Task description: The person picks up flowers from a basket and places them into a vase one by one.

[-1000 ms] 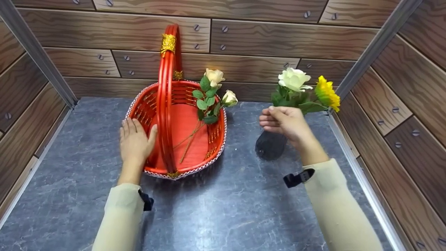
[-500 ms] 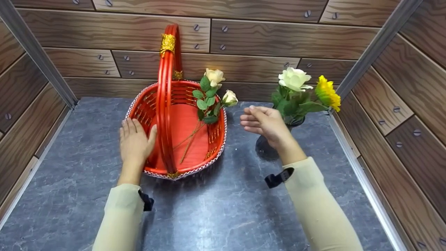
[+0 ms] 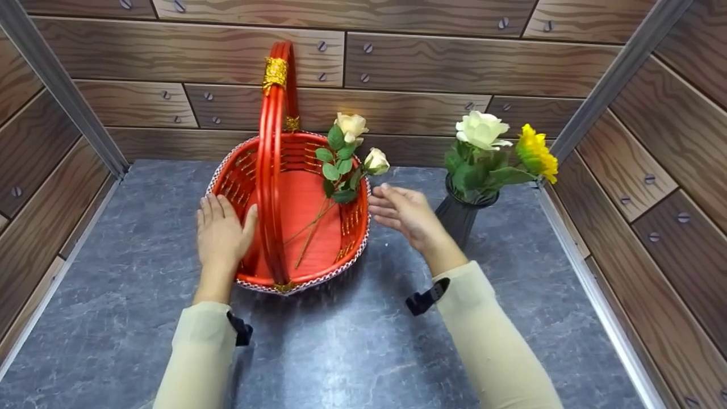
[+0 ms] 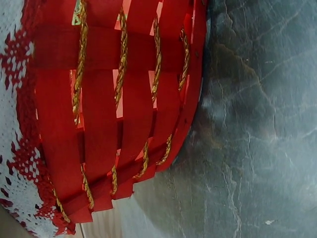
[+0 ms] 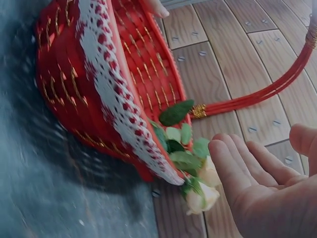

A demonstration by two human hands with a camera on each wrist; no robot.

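A red woven basket [image 3: 309, 227] with a tall arched handle [image 3: 272, 130] and lace-trimmed rim stands left of centre. My left hand [image 3: 221, 236] rests on its left rim, fingers straight and thumb toward the inside; the left wrist view shows only the basket's outer wall [image 4: 104, 104]. My right hand [image 3: 410, 218] holds nothing, its fingers extended beside the basket's right rim. Just beyond those fingers, two cream roses [image 3: 376, 162] with green leaves lean over that rim, their stems [image 3: 309, 241] crossing the basket floor. In the right wrist view, the right hand [image 5: 272, 193] is close to the roses [image 5: 200, 198].
Behind my right hand stands a dark vase [image 3: 461, 218], holding a white flower [image 3: 481, 129] and a yellow flower [image 3: 537, 152]. Wood-patterned walls [image 3: 420, 62] enclose the grey marbled tabletop [image 3: 329, 346] at the back and both sides.
My right hand has moved left, from in front of the vase to the basket's right rim, uncovering more of the vase. The left hand stays on the rim; the flowers have not moved.
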